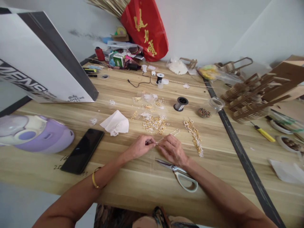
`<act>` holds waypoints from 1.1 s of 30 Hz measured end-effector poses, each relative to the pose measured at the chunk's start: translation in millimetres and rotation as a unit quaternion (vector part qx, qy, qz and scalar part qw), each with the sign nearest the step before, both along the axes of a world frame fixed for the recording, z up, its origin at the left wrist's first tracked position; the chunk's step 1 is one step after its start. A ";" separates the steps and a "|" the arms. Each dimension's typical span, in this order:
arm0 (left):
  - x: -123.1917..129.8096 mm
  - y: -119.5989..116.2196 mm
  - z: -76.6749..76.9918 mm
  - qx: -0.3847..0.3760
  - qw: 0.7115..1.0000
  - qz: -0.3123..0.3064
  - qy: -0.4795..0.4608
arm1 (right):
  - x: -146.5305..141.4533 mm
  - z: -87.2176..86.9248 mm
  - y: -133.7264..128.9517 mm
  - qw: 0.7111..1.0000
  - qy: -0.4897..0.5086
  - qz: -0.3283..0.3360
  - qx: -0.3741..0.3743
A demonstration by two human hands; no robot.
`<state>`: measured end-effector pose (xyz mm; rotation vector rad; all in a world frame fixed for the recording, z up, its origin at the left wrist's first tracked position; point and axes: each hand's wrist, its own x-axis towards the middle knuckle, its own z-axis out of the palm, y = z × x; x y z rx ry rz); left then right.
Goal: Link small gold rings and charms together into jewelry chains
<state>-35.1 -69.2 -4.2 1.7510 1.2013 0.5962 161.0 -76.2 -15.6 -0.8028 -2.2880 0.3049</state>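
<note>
My left hand (142,146) pinches the near end of a thin beaded chain (175,132) over the wooden table (133,186). Close beside it, my right hand (173,149) has its fingers closed on the same chain, whose looped end sticks out beyond the knuckles. Just past both hands lies a pile of gold and silver beads (154,124). Scissors with pale handles (186,181) rest partly beneath my right wrist. Finished-looking gold and silver strands (194,137) lie to the right. A crumpled tissue (115,123) is at the left.
A black phone (82,151), a purple and white device (38,134) and a large box (45,63) stand left. Beyond the beads are a wire spool (180,104) and a jar of beads (211,107). A yellow-handled tool (263,132) lies right.
</note>
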 end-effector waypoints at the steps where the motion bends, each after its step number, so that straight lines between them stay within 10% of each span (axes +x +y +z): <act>1: 0.0 0.0 0.3 0.000 1.000 0.001 -0.001 | -0.1 0.1 -0.1 1.000 -0.001 0.000 -0.001; 33: 1.1 -0.9 0.1 -0.007 1.000 -0.003 -0.013 | -0.2 -2.8 0.4 1.000 -0.016 0.008 0.009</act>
